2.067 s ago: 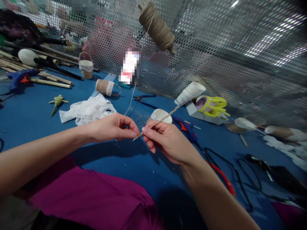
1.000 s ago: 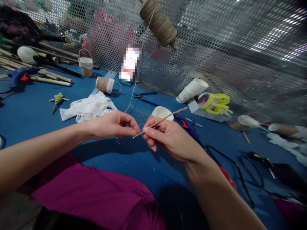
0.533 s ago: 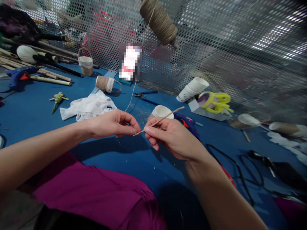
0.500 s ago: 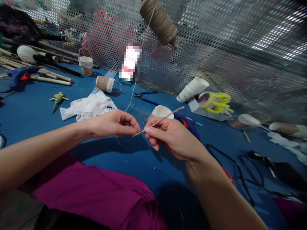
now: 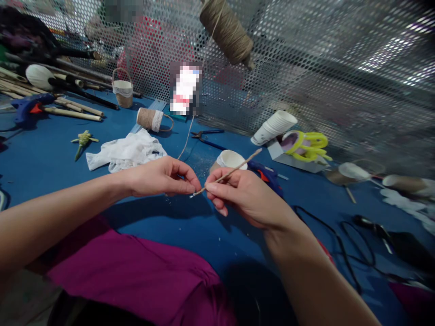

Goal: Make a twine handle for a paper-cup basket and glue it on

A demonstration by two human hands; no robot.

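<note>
A thin twine-covered stem [image 5: 238, 167] slants up to the right, pinched between the thumb and fingers of my right hand [image 5: 234, 192]. Its lower end is pale and shiny and pokes out below the fingertips. My left hand [image 5: 170, 179] is closed at that lower end, thumb against forefinger. A strand of twine [image 5: 186, 142] runs down from the spool [image 5: 227, 34] and disappears behind my left hand, whose fingers seem to pinch it. Just behind my right hand stands a white paper cup [image 5: 231, 159], partly hidden, beside a blue glue gun [image 5: 267, 176].
White lace [image 5: 129, 151] lies behind my left wrist. Two twine-wrapped cup baskets [image 5: 123, 93], pliers [image 5: 207, 136], stacked paper cups [image 5: 273, 127] and a box with yellow fuzzy stems [image 5: 311, 145] sit farther back. Black cords [image 5: 356, 240] trail at right; a perforated metal screen [image 5: 152, 54] rises behind.
The stem has turned slightly in my fingers, and a little more of its shiny lower end shows. Both hands stay in nearly the same place.
</note>
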